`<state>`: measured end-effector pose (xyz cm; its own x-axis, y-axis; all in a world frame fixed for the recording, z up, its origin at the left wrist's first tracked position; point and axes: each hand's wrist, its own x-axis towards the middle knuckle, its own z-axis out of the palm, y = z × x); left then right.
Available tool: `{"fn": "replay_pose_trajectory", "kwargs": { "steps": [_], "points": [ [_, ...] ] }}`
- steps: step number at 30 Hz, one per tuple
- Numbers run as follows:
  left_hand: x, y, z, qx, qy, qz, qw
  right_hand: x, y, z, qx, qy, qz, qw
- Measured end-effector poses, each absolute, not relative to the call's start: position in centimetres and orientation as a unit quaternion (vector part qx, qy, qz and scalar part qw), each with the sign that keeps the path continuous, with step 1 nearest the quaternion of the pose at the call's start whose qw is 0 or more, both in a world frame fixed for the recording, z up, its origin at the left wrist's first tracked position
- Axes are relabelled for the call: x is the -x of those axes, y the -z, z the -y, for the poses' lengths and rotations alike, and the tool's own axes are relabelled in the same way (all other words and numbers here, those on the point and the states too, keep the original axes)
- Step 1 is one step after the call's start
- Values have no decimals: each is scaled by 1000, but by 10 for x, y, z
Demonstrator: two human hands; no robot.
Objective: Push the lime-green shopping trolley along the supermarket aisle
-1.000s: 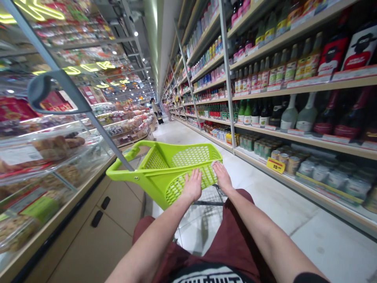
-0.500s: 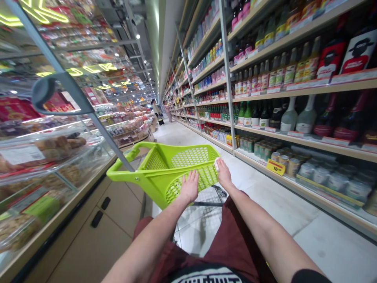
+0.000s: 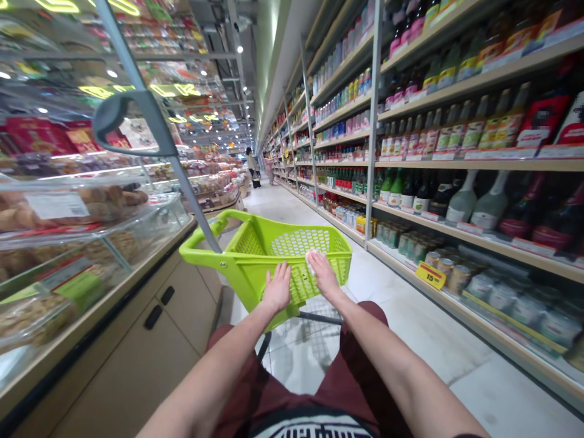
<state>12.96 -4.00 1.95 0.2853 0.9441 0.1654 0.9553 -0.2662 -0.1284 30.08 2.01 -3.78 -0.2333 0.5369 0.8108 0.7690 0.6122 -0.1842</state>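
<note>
A lime-green plastic shopping basket (image 3: 237, 261) on a wheeled frame stands in front of me in a shop aisle. Its long grey pull handle (image 3: 114, 118) rises up to the left. My left hand (image 3: 277, 289) lies flat with fingers spread on the basket's near mesh wall. My right hand (image 3: 325, 275) rests beside it near the top rim, pressing a small white cloth (image 3: 312, 256) under its fingertips. The basket looks empty inside. My dark red shorts fill the bottom of the view.
Tall shelves of bottles (image 3: 456, 201) and cans (image 3: 438, 261) run along the right, with a yellow price tag (image 3: 430, 275). A glass display case of baked goods (image 3: 91, 243) over beige cabinets lines the left. Two people (image 3: 252, 165) stand far down the tiled aisle.
My right hand has slid left along the basket's wall with the white cloth. My left hand stays flat on the wall. The view has turned slightly, so the basket sits more square to me.
</note>
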Motion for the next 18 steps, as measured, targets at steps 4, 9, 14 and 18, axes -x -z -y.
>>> {"fn": "replay_pose_trajectory", "kwargs": {
  "steps": [4, 9, 14, 18],
  "points": [
    [-116, -15, 46, 795, 32, 598, 100, -269, 79, 2, 386, 75, 861, 322],
    [-99, -12, 54, 788, 18, 609, 92, -257, 60, 6, 356, 77, 860, 356],
    [-90, -19, 54, 779, 48, 619, 90, -245, 8, -13, 357, 117, 815, 440],
    [-82, -16, 54, 781, 65, 614, 98, -226, 33, -3, 346, 94, 864, 354]
  ]
}}
